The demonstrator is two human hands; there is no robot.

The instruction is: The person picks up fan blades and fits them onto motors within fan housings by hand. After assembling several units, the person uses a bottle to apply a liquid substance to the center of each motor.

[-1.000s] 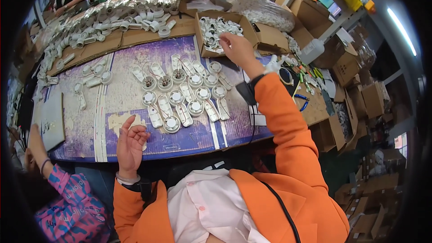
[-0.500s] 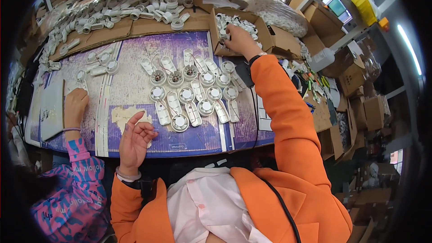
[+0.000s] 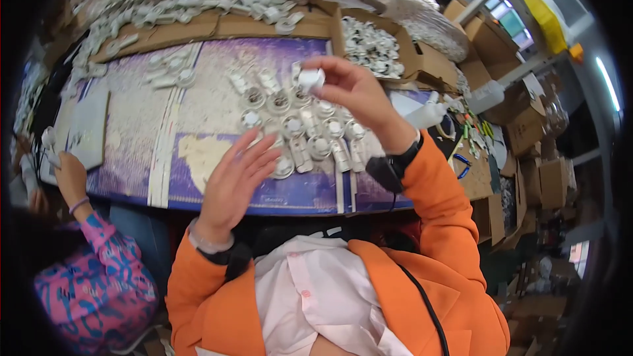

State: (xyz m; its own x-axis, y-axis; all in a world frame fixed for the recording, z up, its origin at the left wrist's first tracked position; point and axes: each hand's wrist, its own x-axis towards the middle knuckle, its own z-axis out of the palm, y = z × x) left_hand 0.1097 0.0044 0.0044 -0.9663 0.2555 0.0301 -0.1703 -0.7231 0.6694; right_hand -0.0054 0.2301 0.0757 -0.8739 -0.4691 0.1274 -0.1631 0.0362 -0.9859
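My right hand [image 3: 353, 95] is raised over the work surface, its thumb and fingers pinching a small white plastic part [image 3: 310, 79] with a rounded face. Below it, several white round housings [image 3: 293, 125] with handle-like arms stand in rows; the far ones are uncapped and show coils or wiring inside, while nearer ones have white discs on top. My left hand [image 3: 236, 181] hovers over the near edge of these rows, fingers stretched out and apart, holding nothing. It partly hides the nearest housings.
An open cardboard box [image 3: 402, 74] full of small white parts stands at the back right. Many white housings [image 3: 198, 10] are heaped along the far side. Blue-handled pliers [image 3: 464, 166] lie at right. At left, a co-worker's hand [image 3: 69, 175] holds a white part beside a pale board [image 3: 92, 128].
My right hand has come out of the cardboard box with a white part and moved left over the housings. My left hand has risen and moved right. The co-worker's hand has shifted left.
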